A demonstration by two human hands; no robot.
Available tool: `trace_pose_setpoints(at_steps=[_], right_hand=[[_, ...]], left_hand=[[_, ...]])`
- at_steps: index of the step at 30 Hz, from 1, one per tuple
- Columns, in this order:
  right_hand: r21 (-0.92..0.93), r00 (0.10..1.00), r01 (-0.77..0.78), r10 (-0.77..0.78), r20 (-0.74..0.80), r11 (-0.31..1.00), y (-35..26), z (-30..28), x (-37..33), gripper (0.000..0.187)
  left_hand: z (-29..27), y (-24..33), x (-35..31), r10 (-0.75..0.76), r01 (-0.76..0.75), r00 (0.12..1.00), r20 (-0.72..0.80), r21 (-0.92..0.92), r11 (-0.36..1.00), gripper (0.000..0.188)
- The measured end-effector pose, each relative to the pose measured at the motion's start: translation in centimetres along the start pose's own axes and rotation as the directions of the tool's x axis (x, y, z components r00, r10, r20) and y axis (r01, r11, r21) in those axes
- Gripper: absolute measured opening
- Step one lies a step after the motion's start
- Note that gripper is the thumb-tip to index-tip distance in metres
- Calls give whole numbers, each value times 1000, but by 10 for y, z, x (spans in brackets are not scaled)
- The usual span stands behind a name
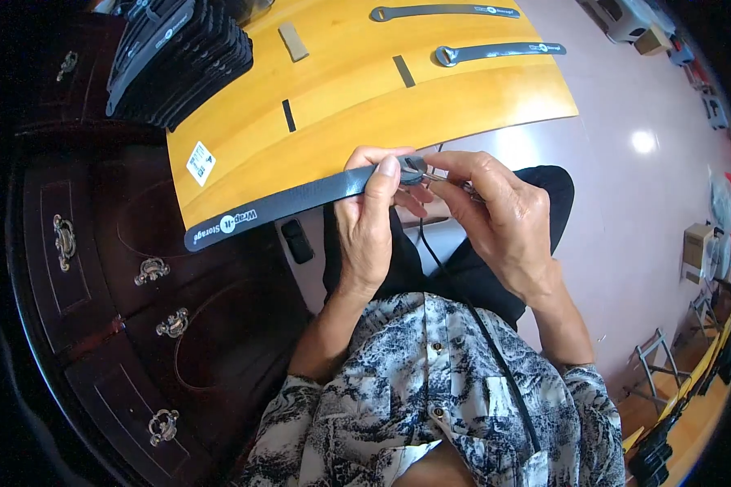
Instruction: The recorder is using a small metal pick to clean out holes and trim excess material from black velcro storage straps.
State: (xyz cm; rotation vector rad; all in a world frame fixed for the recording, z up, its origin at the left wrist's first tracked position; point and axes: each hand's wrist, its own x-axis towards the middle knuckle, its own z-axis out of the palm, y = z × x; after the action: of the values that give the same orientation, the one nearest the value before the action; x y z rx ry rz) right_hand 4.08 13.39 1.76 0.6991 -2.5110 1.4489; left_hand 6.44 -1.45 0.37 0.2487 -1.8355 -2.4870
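A long grey strap with white lettering runs from the table's near left edge to my hands. My left hand pinches it close to its eyelet end, thumb on top and fingers beneath. Against that end, my right hand is closed around a thin metal tool; its kind is mostly hidden by the fingers. Two similar straps, an upper one and a lower one, lie at the far right of the yellow table. At the far left stands a thick stack of dark straps.
Two dark strips, a tan piece and a white label lie on the tabletop. Dark wooden drawers line the left. A black cord hangs down my front. Boxes stand at right.
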Motion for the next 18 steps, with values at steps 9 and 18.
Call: trace_pose_setpoints(at_steps=[9,18], right_hand=[[223,954,-301,289,86,927,-5,2,-11,24],[102,988,-151,151,6,983,-1,11,-18,30]], left_hand=[[-2,-13,-7,36,-36,999,-2,-1,999,26],[-9,-13,-11,34,-35,996,81,16,999,23]])
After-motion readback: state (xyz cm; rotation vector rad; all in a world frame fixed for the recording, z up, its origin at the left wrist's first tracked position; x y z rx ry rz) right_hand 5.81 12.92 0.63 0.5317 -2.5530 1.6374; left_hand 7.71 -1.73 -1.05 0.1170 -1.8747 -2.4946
